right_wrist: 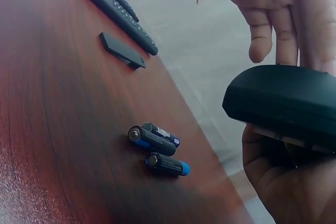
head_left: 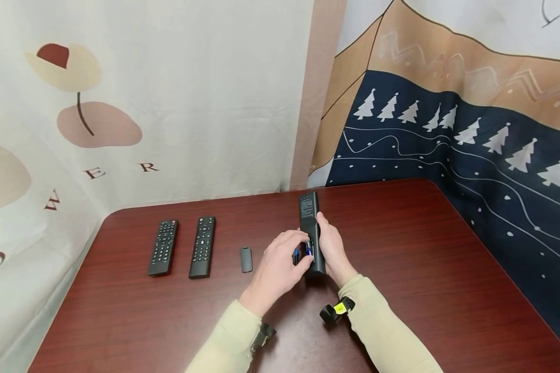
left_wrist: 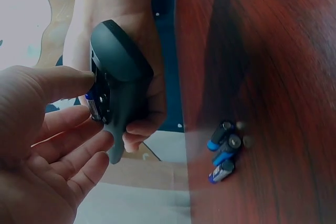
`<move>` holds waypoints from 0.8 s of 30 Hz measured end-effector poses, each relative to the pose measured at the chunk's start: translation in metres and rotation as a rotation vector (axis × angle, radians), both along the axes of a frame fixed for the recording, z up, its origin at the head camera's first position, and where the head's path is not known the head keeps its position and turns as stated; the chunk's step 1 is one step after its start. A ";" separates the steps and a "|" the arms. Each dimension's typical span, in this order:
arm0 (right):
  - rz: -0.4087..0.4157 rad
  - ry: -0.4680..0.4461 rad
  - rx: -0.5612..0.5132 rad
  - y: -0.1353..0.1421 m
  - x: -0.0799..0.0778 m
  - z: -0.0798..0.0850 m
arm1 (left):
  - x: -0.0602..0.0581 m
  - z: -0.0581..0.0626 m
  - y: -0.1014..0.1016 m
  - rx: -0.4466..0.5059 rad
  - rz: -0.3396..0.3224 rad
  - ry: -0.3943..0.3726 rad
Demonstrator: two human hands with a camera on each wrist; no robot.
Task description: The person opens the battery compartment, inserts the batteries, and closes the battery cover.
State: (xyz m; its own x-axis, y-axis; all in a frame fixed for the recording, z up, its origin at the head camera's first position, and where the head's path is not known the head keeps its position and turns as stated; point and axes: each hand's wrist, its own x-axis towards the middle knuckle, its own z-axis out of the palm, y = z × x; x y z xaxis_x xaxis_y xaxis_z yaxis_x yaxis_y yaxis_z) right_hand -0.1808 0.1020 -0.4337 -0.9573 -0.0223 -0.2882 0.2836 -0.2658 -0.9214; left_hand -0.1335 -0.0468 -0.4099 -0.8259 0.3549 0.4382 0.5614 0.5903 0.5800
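My right hand [head_left: 336,251] grips a black remote control [head_left: 309,207] along its right side, its back turned up and its battery compartment uncovered. With thumb and fingertips, my left hand [head_left: 277,269] pinches a blue battery [left_wrist: 93,107] at the compartment opening; part of the battery is hidden by the fingers. Beneath the hands, three loose batteries lie bunched on the table, among them a blue-ended battery [right_wrist: 168,164]. Left of the hands lies a small dark battery cover [head_left: 246,259].
Two more black remotes, a left remote [head_left: 163,247] and a second remote [head_left: 203,247], lie button side up on the reddish-brown table [head_left: 121,321]. A printed curtain [head_left: 214,103] hangs along the table's back edge, and a dark blue tree-patterned cloth [head_left: 494,171] hangs at the right.
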 end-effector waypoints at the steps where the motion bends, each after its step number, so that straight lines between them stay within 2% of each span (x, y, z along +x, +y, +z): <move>1: -0.001 -0.003 -0.007 0.000 0.000 0.000 | 0.000 0.000 0.001 0.004 -0.001 -0.002; 12: 0.005 -0.014 0.001 0.003 -0.001 0.002 | 0.003 -0.002 0.002 0.024 -0.018 -0.008; 24: -0.012 -0.021 -0.028 0.003 0.000 0.006 | 0.006 0.000 0.003 0.041 -0.066 0.003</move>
